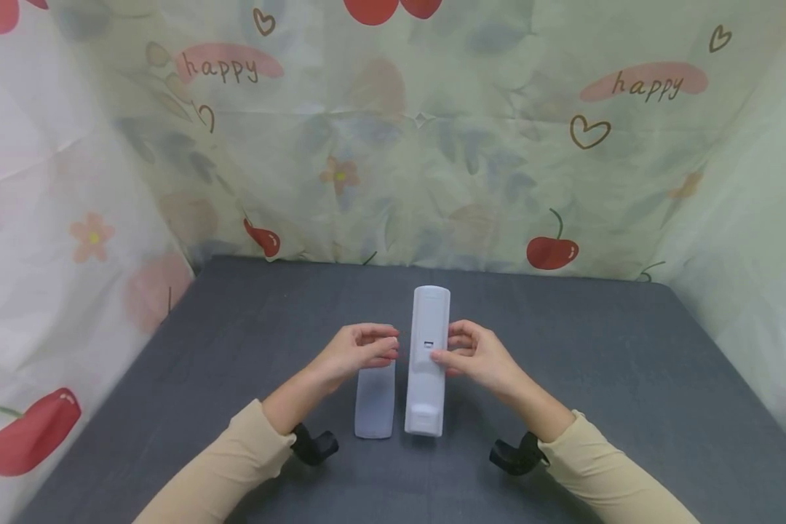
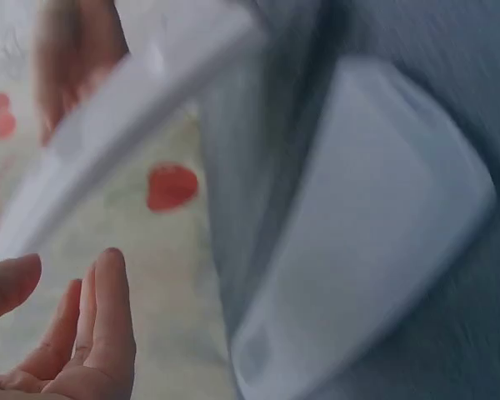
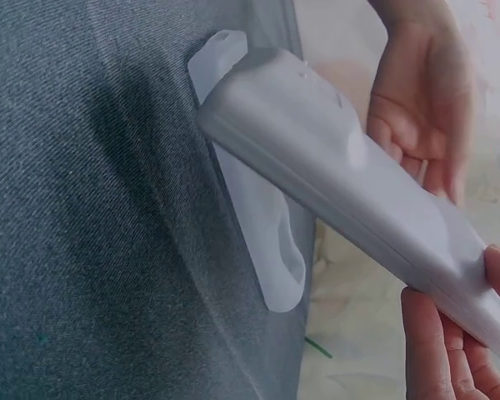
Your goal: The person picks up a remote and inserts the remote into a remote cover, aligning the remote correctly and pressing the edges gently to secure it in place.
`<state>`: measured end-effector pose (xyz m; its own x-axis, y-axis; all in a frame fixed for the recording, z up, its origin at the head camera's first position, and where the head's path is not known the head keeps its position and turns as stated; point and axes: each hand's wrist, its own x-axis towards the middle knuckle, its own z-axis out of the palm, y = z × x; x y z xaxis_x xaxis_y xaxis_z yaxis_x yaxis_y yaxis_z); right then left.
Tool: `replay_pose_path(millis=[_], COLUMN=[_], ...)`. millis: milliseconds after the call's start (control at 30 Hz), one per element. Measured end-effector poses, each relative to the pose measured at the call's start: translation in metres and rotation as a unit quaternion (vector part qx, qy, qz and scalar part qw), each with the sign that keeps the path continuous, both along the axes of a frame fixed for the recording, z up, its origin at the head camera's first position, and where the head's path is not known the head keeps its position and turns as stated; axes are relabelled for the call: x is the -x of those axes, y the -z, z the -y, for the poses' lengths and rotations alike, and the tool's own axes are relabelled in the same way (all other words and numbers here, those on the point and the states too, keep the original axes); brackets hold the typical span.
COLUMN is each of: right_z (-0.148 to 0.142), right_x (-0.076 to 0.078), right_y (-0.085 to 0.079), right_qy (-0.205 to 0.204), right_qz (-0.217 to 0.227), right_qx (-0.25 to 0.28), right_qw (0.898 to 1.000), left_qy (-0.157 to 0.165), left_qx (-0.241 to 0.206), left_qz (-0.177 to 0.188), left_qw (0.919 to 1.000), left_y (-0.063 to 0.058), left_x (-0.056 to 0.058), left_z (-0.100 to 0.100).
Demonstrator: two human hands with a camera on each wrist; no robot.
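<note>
My right hand grips a white remote control by its right side, thumb on the face turned up and fingers at the far edge. That face has a small dark latch slot near its middle. In the right wrist view the remote slants above the cloth. To its left, my left hand hovers with nothing in it; the left wrist view shows thumb and fingers apart. Below the left hand lies a long, translucent whitish case-like piece, its far end covered by that hand in the head view.
A dark grey cloth covers the table. Printed curtains with cherries and hearts close off the back and both sides. A black wrist mount sits on the left forearm, another mount on the right.
</note>
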<state>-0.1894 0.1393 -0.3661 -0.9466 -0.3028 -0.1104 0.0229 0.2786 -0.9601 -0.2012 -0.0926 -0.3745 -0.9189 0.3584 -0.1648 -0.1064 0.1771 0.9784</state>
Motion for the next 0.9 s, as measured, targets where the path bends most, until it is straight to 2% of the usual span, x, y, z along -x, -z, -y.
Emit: replay_pose_path(millis=[200,367,600,733,900], right_z=[-0.003,-0.005,-0.006,-0.006,-0.006], right_x=[0.004,0.006,0.01,0.011,0.013], right_y=[0.003,0.005,0.01,0.011,0.013], right_qy=[0.007,0.012,0.021,0.027,0.034], right_qz=[0.003,0.005,0.006,0.004,0.003], right_qx=[-0.004,-0.006,-0.014,-0.015,-0.02], right_qw=[1.0,1.0,1.0,1.0,0.999], left_qy=[-0.039,-0.05,-0.089,-0.089,-0.087], left_qx=[0.049,0.076,0.124,0.125,0.138], left_qz=[0.007,0.016,0.05,0.064,0.061], left_qw=[0.998,0.9958,0.987,0.9861,0.9848], left_y=[0.014,0.025,0.041,0.048,0.05], left_x=[0.011,0.016,0.02,0.02,0.019], left_z=[0.02,0.029,0.035,0.035,0.033])
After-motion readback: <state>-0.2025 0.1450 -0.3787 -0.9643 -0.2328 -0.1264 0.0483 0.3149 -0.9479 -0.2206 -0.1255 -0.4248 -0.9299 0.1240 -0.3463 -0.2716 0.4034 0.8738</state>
